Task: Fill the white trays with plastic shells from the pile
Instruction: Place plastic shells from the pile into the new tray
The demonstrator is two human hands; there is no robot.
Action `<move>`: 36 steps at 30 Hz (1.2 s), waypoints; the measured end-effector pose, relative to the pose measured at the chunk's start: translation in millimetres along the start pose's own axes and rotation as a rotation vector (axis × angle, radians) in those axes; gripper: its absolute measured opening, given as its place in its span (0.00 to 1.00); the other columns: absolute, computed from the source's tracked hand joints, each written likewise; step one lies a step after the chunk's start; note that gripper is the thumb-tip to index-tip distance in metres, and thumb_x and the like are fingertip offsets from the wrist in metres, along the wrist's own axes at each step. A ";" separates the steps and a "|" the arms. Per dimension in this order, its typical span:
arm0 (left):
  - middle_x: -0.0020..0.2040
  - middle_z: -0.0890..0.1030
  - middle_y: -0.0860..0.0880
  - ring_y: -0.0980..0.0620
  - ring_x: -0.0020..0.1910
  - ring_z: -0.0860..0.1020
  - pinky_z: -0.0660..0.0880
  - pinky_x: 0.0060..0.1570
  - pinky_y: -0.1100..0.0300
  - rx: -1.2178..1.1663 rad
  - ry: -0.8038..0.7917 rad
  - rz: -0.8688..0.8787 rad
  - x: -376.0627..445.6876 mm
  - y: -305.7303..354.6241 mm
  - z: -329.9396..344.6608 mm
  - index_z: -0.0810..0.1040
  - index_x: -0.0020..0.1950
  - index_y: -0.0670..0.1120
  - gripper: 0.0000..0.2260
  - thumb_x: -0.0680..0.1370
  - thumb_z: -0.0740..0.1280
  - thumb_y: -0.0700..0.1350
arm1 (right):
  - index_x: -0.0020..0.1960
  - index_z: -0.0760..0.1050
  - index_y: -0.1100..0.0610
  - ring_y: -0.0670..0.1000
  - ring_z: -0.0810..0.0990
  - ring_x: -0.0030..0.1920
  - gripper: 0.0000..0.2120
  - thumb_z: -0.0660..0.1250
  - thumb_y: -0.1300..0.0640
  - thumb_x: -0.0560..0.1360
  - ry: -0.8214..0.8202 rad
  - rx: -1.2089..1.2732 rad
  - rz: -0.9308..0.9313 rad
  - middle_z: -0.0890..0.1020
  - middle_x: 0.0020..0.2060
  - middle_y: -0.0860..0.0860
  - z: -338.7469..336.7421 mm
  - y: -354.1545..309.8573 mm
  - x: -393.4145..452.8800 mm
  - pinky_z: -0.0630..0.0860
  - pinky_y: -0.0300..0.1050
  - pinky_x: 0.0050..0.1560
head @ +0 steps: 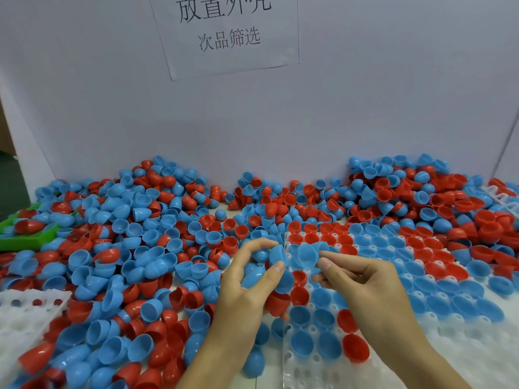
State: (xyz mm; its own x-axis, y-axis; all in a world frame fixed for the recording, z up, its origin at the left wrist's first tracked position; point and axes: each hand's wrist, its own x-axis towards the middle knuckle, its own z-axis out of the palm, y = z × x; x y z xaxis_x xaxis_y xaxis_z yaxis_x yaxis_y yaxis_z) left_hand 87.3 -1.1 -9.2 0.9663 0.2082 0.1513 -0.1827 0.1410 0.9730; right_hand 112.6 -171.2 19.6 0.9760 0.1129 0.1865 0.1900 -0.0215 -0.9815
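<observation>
Hands (247, 279) clutching blue shells (278, 255), hollows facing right, over tray (449, 349)

camera: just the one, strapped to my head, wide-angle, so edges bend a bit
facing: forward and down over the table (233, 206), toward the white back wall (337, 113) with a paper sign (227, 32) taped up top
closeness: pretty near, my left hand (247, 284) and right hand (362, 282) sit low-center and my forearms run off the bottom edge
coverage: the pile (140, 237) fills the left and far side, the white tray (393, 352) the lower right
other views: none, so no overlap
</observation>
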 end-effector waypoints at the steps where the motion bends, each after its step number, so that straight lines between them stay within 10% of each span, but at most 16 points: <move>1: 0.56 0.79 0.41 0.40 0.49 0.78 0.75 0.44 0.47 0.005 -0.009 -0.003 -0.7 0.4 1.0 0.80 0.56 0.57 0.14 0.71 0.73 0.53 | 0.46 0.85 0.50 0.44 0.85 0.36 0.05 0.72 0.59 0.74 -0.003 -0.019 -0.015 0.86 0.34 0.47 1.8 0.1 -0.6 0.78 0.29 0.39; 15: 0.48 0.82 0.43 0.49 0.35 0.81 0.75 0.28 0.57 -0.143 -0.033 -0.070 -6.4 11.6 6.7 0.81 0.55 0.53 0.12 0.72 0.75 0.47 | 0.41 0.85 0.47 0.46 0.82 0.44 0.12 0.65 0.44 0.73 -0.051 -0.261 -0.310 0.82 0.41 0.41 12.7 5.9 -5.8 0.77 0.36 0.36; 21: 0.46 0.80 0.43 0.49 0.34 0.80 0.74 0.27 0.58 -0.154 -0.041 -0.095 -7.8 14.3 7.5 0.81 0.55 0.52 0.13 0.71 0.73 0.47 | 0.45 0.80 0.45 0.46 0.83 0.41 0.14 0.72 0.65 0.74 -0.057 -0.343 -0.327 0.83 0.39 0.40 3.9 11.2 -2.1 0.80 0.41 0.41; 36: 0.48 0.82 0.42 0.48 0.37 0.82 0.76 0.27 0.58 -0.219 -0.063 -0.104 -4.4 10.9 3.0 0.81 0.54 0.51 0.13 0.70 0.73 0.44 | 0.41 0.81 0.47 0.47 0.80 0.35 0.11 0.77 0.62 0.70 -0.038 -0.626 -0.339 0.81 0.32 0.46 -31.2 -3.6 10.2 0.79 0.43 0.39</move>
State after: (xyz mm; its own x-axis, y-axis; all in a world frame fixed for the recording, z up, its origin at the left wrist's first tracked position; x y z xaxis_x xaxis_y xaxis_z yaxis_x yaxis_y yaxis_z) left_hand 81.5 -3.4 1.2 0.9900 0.1223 0.0697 -0.1103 0.3666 0.9238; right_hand 125.3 -200.9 26.4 0.8499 0.2485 0.4647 0.5194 -0.5440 -0.6590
